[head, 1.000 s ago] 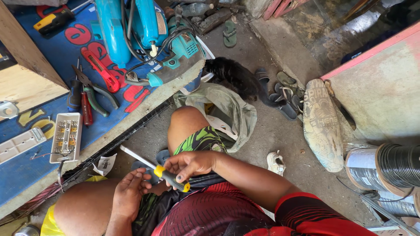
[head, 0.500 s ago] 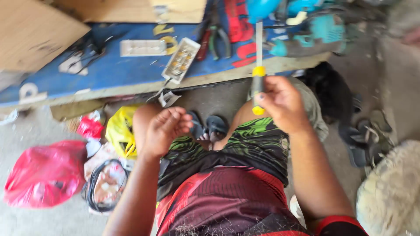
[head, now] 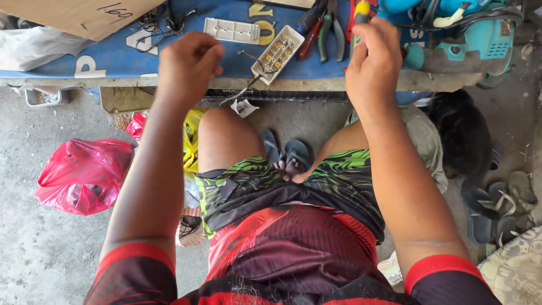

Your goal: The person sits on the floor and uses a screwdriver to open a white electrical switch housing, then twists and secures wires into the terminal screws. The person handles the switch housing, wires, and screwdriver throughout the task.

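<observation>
My right hand (head: pixel 370 59) is closed around a screwdriver with a yellow handle (head: pixel 361 10), raised over the blue board (head: pixel 186 51). My left hand (head: pixel 186 65) hovers with curled fingers and nothing visible in it, just left of an opened white socket strip base (head: pixel 278 53) with metal contacts. The strip's white cover (head: pixel 232 30) lies beside it on the board. I sit with knees apart below the board's edge.
Pliers with red and green handles (head: pixel 322 28) and a teal power tool (head: pixel 480 34) lie on the board. A cardboard sheet (head: pixel 73 14) is top left. Red plastic bag (head: pixel 84 175), yellow bag (head: pixel 192 138), sandals (head: pixel 497 209) and a dark cloth (head: pixel 466 138) lie on the concrete floor.
Both hands have risen from my lap toward the board. The right hand carried the screwdriver up with it, and the view swung to face the board squarely.
</observation>
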